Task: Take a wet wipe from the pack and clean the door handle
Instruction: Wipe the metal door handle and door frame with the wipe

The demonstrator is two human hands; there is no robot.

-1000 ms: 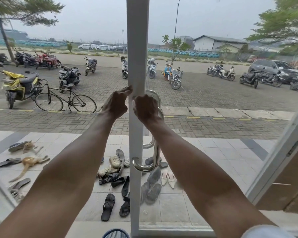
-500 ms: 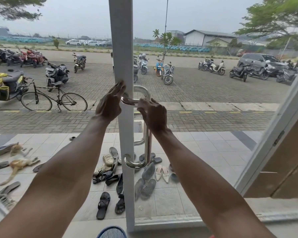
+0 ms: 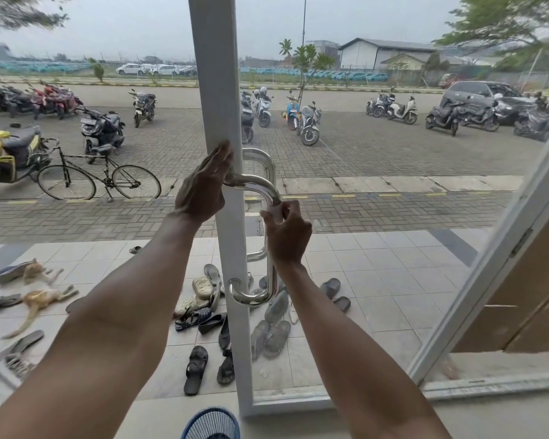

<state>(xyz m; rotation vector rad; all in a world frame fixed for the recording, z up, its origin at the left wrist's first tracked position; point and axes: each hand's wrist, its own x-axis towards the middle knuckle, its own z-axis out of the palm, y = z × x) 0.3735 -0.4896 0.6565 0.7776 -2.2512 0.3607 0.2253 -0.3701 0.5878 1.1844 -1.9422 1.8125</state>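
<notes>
Parked scooters (image 3: 263, 109) and scattered sandals (image 3: 197, 369) are showing through the glass (image 3: 393, 280) beyond. Head view: left hand (image 3: 203, 188) is lying flat, fingers straight, bracing the white door frame (image 3: 216, 90). Right hand (image 3: 287, 236) is curling round the door handle (image 3: 260, 182) just under its upper bend, white wet wipe (image 3: 274, 212) peeking between fingers. Pack not showing. Best done wrapping the wet wipe fully round the door handle, squeezing steadily downward.
</notes>
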